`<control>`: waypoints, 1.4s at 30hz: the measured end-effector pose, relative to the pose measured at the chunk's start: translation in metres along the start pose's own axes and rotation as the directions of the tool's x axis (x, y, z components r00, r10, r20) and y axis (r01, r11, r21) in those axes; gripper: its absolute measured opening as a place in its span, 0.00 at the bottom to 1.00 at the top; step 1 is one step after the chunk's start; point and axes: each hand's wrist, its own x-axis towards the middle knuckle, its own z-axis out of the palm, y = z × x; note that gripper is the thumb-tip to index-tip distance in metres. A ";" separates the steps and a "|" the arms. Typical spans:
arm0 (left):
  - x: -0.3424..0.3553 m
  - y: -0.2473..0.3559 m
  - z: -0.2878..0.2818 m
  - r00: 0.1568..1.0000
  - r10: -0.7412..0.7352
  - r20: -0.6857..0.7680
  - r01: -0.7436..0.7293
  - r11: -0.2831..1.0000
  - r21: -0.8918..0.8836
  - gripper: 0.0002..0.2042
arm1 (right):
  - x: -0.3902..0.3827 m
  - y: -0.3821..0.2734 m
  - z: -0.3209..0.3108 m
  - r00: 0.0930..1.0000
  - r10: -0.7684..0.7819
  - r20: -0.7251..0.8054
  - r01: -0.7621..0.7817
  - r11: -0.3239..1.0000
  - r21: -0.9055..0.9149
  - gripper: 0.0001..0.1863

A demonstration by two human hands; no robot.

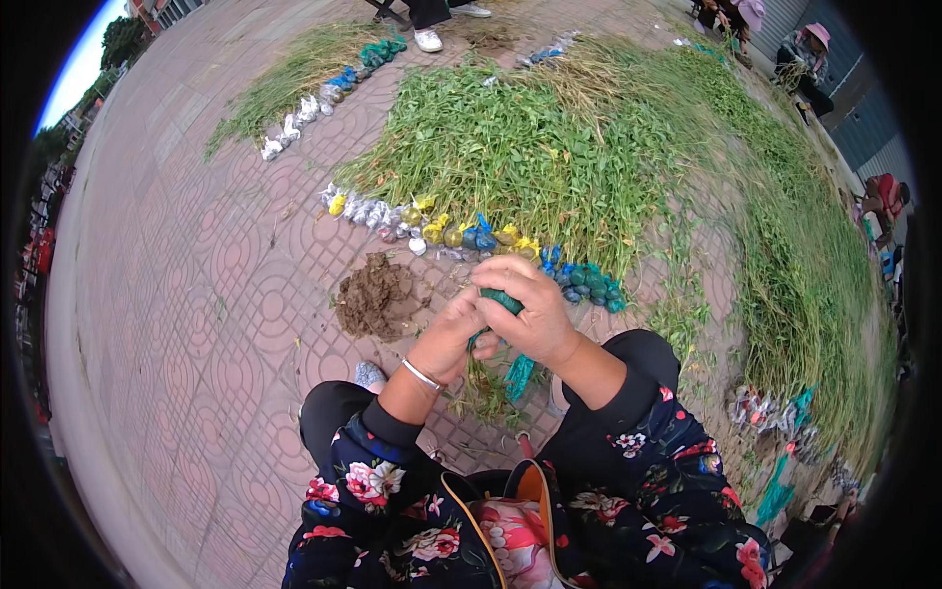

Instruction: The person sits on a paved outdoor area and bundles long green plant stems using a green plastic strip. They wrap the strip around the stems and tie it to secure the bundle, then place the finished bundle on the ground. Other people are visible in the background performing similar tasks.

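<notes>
beside a brown mud pile [371, 297], both hands [538, 312] are clamped together around a green plastic bundle [504, 300].

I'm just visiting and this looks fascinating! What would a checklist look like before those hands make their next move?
1. Green bundle supported: ok; the left hand and right hand both hold it.
2. A hand free: not ok; both are occupied.
3. Bundle covered all round: cannot tell; fingers hide much of it.
4. Green plastic strip separate from the bundle: cannot tell; it shows below the right hand.
5. Sleeves clear of the fingers: ok; the cuffs sit up the forearms.
6. Mud heap near at hand: ok, it seems; it lies on the paving, ahead and to the left.
</notes>
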 end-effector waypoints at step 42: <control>0.000 0.006 -0.002 0.974 -0.038 -0.223 0.007 0.990 -0.140 0.05 | 0.012 0.020 -0.010 0.952 0.269 0.147 -0.307 0.850 0.428 0.18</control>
